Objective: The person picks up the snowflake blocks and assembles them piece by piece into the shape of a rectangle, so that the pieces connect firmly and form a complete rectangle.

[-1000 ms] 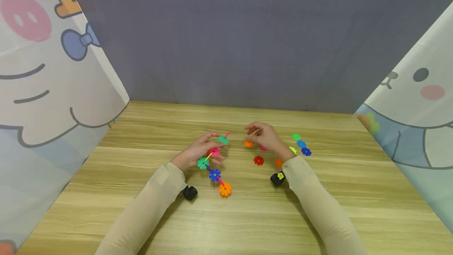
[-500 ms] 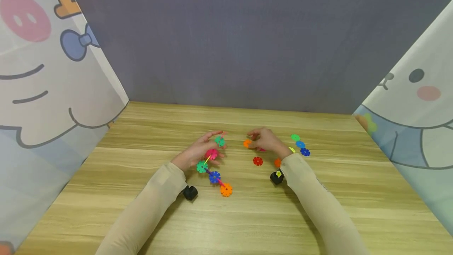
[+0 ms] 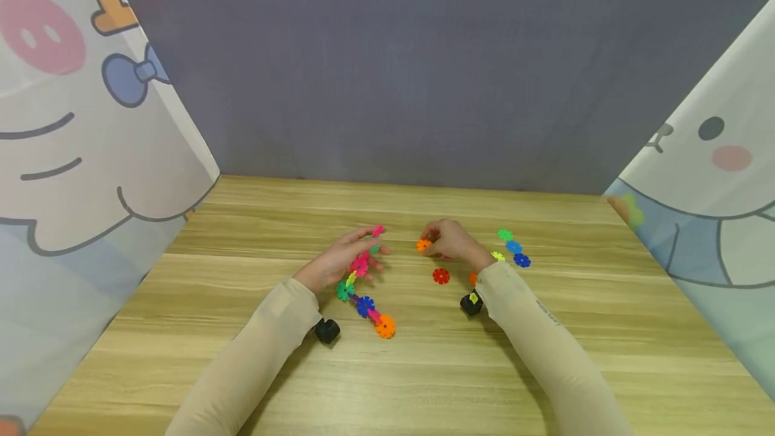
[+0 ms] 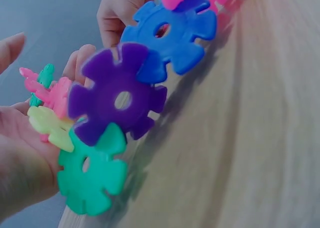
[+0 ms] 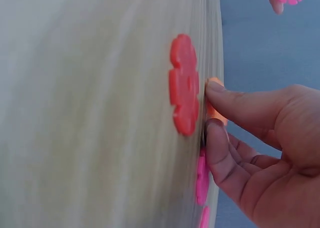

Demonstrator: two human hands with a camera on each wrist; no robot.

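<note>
My left hand [image 3: 339,262] holds the upper end of a chain of notched plastic snowflake discs between thumb and fingers. From it the chain runs toward me through a green disc [image 3: 344,290] and a blue disc [image 3: 365,306] to an orange end disc [image 3: 385,326]. Seen from the left wrist, a purple disc [image 4: 117,95] is slotted between green and blue ones, and smaller-looking pink, green and yellow discs lie against the palm. My right hand [image 3: 453,241] pinches a loose orange snowflake disc [image 3: 422,245] at the table; thumb and fingers partly cover it in the right wrist view.
A red disc [image 3: 441,276] lies flat near my right hand. Green, light blue and dark blue discs [image 3: 522,260] are farther right, with a yellow one [image 3: 498,256] beside the wrist. Pink discs [image 5: 202,180] lie beneath the right hand. A dark wall [image 3: 412,86] backs the wooden table [image 3: 303,389].
My right hand has lowered and gripped the loose orange disc, which was lying below its fingers. The left hand has turned slightly, tilting the chain, and the chain's upper end has shifted left.
</note>
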